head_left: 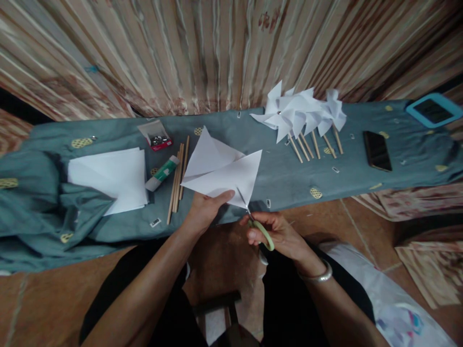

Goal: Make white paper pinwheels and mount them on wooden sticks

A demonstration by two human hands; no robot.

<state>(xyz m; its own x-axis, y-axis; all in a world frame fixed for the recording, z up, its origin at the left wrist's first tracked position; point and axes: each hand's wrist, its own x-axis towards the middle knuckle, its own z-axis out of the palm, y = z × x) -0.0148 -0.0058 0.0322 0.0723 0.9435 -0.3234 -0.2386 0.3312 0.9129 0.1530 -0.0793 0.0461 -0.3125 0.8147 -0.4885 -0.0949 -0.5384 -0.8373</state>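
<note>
My left hand (206,207) pinches the near edge of a white paper sheet (224,173), thumb on top. A slit from the left side splits the sheet, and its far part stands raised. My right hand (277,233) grips scissors (265,234) with pale green handles. Their blades lie across the sheet's near corner, right of my left thumb. Left of the sheet lie several thin wooden sticks (178,180), a green and white glue stick (162,173) and an open small box (156,136) of shiny metal pins. The fingers under the paper are hidden.
Several white paper pinwheels (300,113) on sticks lie at the back right. A dark phone (377,151) and a blue-framed device (434,111) are farther right. Stacked white paper (108,178) sits on the left, partly under bunched green cloth (72,212). A pleated curtain (202,53) hangs behind.
</note>
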